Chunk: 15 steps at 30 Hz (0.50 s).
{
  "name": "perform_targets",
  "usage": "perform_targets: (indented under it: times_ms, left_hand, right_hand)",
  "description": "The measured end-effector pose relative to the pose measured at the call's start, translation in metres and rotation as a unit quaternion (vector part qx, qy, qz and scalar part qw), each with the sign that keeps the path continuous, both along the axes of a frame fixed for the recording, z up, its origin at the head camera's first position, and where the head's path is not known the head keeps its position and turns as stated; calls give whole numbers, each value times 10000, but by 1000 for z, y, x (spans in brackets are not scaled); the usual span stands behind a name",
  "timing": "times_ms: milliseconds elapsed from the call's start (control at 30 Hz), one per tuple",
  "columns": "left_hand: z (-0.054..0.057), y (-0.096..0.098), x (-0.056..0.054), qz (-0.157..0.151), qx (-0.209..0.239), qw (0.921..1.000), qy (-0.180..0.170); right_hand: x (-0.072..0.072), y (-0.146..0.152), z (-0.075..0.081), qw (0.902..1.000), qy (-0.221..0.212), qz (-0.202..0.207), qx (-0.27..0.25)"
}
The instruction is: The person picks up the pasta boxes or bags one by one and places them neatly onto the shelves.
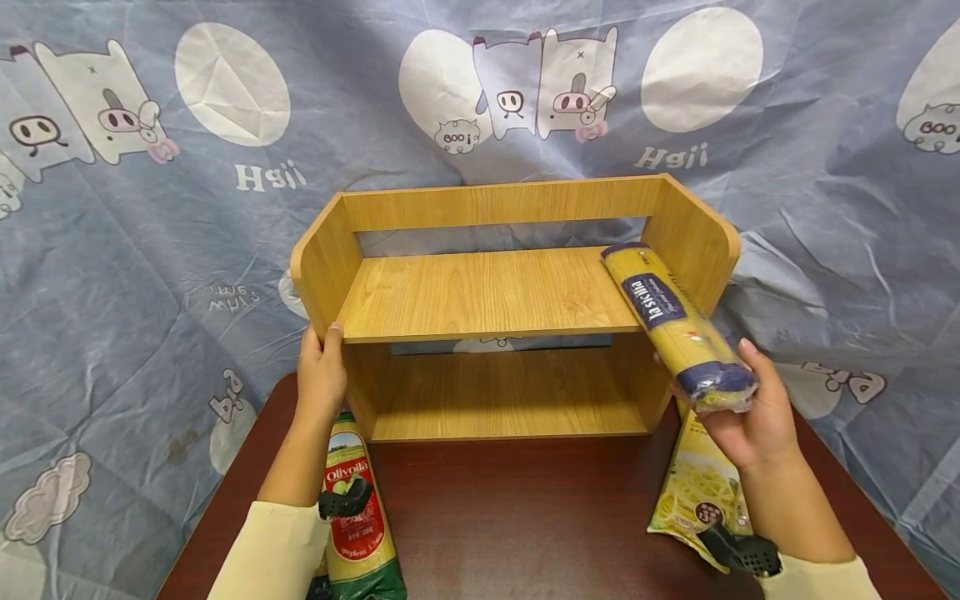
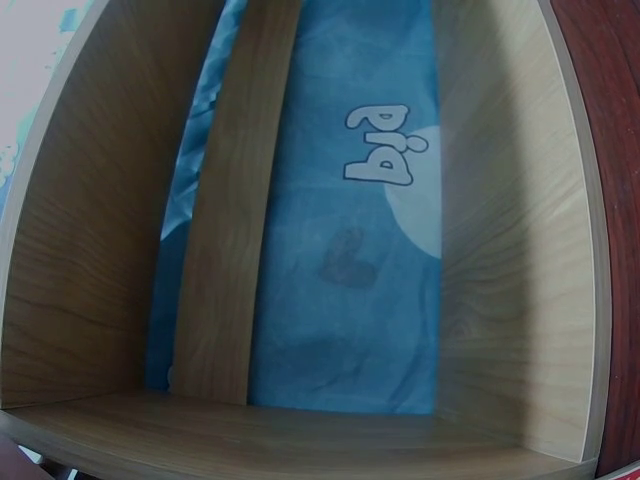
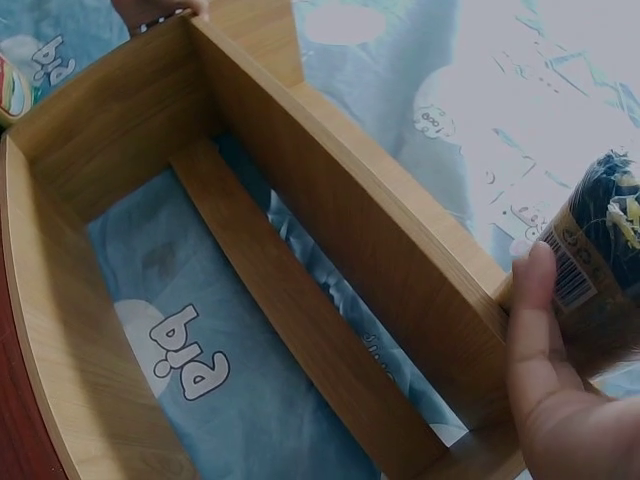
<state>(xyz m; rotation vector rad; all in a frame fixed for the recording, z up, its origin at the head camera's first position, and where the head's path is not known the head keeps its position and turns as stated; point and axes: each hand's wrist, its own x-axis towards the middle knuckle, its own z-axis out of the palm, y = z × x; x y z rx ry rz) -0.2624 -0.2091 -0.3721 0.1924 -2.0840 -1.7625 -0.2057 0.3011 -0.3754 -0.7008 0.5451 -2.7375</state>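
Observation:
A two-tier wooden shelf [image 1: 480, 292] stands on the dark table. My left hand [image 1: 321, 375] grips its left side panel, thumb at the front edge by the upper board. In the right wrist view that same left hand [image 3: 165, 10] shows at the far corner. My right hand [image 1: 753, 417] holds the near end of a yellow and navy pack of spaghetti [image 1: 667, 321]. The pack slants over the upper board's right end, its far end close to the right panel. Whether it touches the board I cannot tell. The lower tier [image 2: 350, 250] shows no goods inside.
A green and red spaghetti pack [image 1: 356, 508] lies left of the shelf, partly behind my left forearm. At the right, a yellow noodle bag [image 1: 697, 492] lies under my right forearm. A patterned blue-grey cloth [image 1: 480, 100] hangs behind the shelf. The brown tabletop [image 1: 510, 517] stretches in front.

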Motion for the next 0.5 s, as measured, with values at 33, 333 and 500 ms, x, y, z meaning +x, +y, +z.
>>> perform_targets:
  times_ms: [33,333,500]
  left_hand:
    - [0,0,0,13,-12,10000,-6]
    - [0,1,-2,0,17,10000,7]
    - [0,2,0,-32,120,9999,4]
  right_hand:
    - [1,0,-1,9998,124,120,-30]
    - [15,-2,-16,9941,1050,13,274]
    - [23,-8,-21,9835,1538,-394,867]
